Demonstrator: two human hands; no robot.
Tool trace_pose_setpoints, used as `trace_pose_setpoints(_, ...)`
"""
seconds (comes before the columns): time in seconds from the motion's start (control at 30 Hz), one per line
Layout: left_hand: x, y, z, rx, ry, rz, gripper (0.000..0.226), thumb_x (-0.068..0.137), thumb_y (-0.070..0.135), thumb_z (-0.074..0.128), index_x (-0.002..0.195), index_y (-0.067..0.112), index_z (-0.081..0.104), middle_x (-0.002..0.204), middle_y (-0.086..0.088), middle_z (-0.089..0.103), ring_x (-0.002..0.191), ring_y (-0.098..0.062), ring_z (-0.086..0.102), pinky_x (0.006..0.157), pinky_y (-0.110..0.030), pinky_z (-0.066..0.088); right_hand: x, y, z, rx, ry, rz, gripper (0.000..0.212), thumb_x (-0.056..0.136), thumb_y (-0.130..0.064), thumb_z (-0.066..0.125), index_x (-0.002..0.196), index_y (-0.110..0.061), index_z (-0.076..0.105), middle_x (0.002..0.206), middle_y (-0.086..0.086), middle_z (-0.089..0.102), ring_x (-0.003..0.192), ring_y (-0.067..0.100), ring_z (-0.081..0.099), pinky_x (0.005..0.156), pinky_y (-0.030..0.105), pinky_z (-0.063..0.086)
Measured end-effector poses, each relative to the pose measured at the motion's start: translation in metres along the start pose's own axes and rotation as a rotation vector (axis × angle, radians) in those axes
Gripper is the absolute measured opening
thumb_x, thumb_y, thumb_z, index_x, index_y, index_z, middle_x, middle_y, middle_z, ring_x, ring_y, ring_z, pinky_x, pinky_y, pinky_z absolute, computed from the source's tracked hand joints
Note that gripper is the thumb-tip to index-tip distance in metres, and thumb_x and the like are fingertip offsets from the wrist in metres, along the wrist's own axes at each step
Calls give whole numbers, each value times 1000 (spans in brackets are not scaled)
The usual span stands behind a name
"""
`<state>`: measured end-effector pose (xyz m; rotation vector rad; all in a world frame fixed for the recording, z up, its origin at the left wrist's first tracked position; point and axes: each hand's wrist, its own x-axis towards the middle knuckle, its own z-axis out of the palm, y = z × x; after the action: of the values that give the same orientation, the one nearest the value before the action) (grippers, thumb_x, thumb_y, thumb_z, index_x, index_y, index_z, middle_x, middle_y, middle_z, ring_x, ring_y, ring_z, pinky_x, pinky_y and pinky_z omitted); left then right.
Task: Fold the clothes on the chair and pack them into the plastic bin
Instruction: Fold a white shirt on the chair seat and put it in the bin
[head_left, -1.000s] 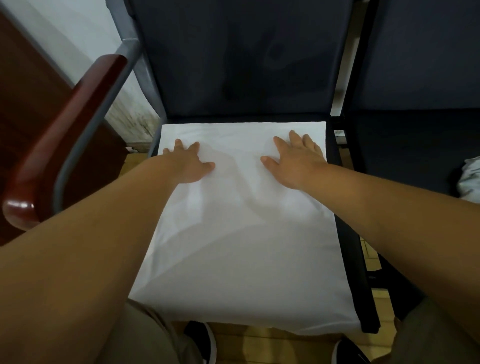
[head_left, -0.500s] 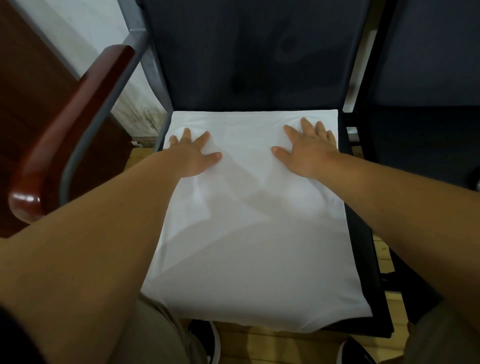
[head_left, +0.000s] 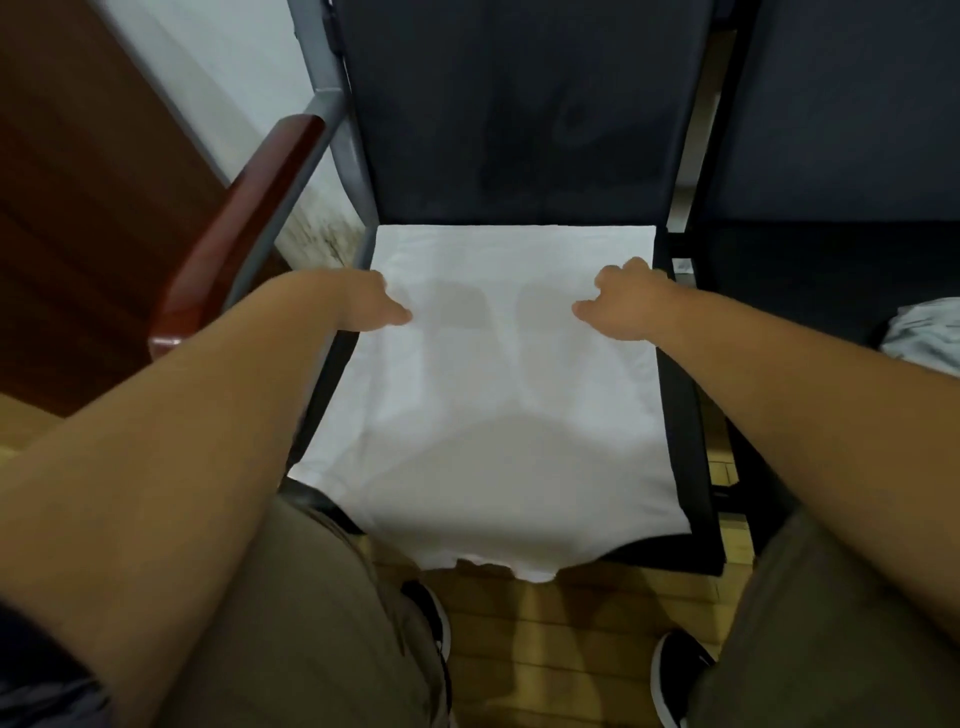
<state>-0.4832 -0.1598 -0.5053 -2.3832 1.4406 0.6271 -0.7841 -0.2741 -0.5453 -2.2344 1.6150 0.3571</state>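
A white garment (head_left: 493, 415) lies folded flat on the dark seat of the chair (head_left: 685, 452), its near edge hanging over the front. My left hand (head_left: 371, 306) is at the garment's left edge, thumb on top and fingers curled round the edge. My right hand (head_left: 623, 306) grips the right edge in the same way, thumb pointing inward. The fingers under the cloth are hidden. No plastic bin shows in the head view.
A red-brown wooden armrest (head_left: 244, 223) on a grey metal frame stands left of the seat. A second dark chair on the right carries a pale grey garment (head_left: 924, 332). My knees and dark shoes are over the wooden floor (head_left: 550, 649) below.
Both hands lay flat on the far half of the garment; they have slid outward to its side edges, and the fingers have curled round the cloth.
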Motion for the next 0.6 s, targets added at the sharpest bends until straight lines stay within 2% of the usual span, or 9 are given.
trace_pose_setpoints(0.1,-39,-12,6,-4,-71,36,82,101,68,51,163,16,36,171,-3,31,152,-30,37,120,-46,33,-34,-6,-11,-89,-104,-29,62,107,-53,43,149,-8,49,148,15,48,111,30,50,89,36,43)
trace_pose_setpoints(0.13,-50,-17,10,-43,-87,42,80,102,67,52,162,17,38,169,-2,34,148,-30,42,117,-45,36,-45,-8,-11,-118,-112,-52,60,107,-52,43,147,-8,51,145,14,52,110,29,51,90,36,43)
trace_pose_setpoints(0.2,-70,-28,20,-91,-111,43,72,103,63,53,156,15,48,160,-5,47,138,-29,53,115,-45,41,-69,-10,-8,-160,-136,-94,62,106,-55,44,150,-11,51,149,11,54,123,31,54,98,38,45)
trace_pose_setpoints(0.27,-92,-36,33,-41,-120,28,64,106,58,50,149,10,56,149,-11,57,128,-31,59,114,-49,44,-94,-9,-4,-226,-185,-132,65,104,-60,45,151,-17,51,151,6,54,133,31,54,109,42,46)
trace_pose_setpoints(0.33,-115,-43,50,20,-125,30,59,112,48,44,156,10,47,160,-11,47,142,-32,48,120,-46,36,-117,-9,3,-229,-248,-148,57,103,-59,48,143,-19,56,137,2,64,121,26,64,104,43,53)
trace_pose_setpoints(0.4,-136,-48,68,36,-138,61,57,113,43,44,162,16,39,170,-5,32,155,-29,32,126,-43,26,-137,-10,15,-100,-334,-135,42,106,-48,51,134,-17,57,116,0,70,99,19,73,92,39,61)
trace_pose_setpoints(0.43,-145,-50,77,19,-165,75,56,112,44,46,163,21,38,172,-3,28,157,-28,28,127,-42,24,-146,-9,23,-45,-374,-138,37,107,-43,52,133,-17,57,113,-1,71,95,17,75,89,39,63)
trace_pose_setpoints(0.53,-167,-50,99,-20,-254,94,57,111,47,48,163,31,36,173,0,25,159,-29,24,126,-43,22,-164,-2,48,-15,-410,-174,32,109,-36,53,128,-12,61,115,2,72,97,17,74,84,34,61)
trace_pose_setpoints(0.6,-171,-50,112,-8,-266,108,60,109,50,48,164,31,34,173,0,26,159,-29,23,127,-45,22,-174,6,60,-96,-378,-201,37,110,-36,49,126,-8,67,122,7,72,105,23,70,89,36,56)
